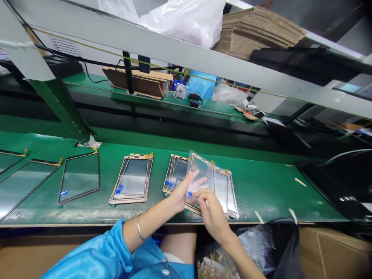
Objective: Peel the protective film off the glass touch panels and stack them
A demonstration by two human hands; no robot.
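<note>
A clear touch-screen panel (200, 162) with a tan-and-dark border is held tilted above the bench. My left hand (181, 192) supports it, its spread fingers showing through the clear sheet. On the panel's near face, close to a small blue tab (190, 194), my right hand (213, 211) has thumb and forefinger pinched together; what lies between them is too small to make out. Similar panels (227, 193) rest in a pile just right of the held one. Another pile (175, 170) is partly hidden behind my left hand.
More stacked panels (132, 178) and single dark-framed panels (81, 174) lie leftward on the green bench (261, 186). A green post (62, 104) rises behind them. Below the front edge hangs a black bag (286, 240) beside a cardboard box (334, 252). Overhead runs a shelf beam (174, 46).
</note>
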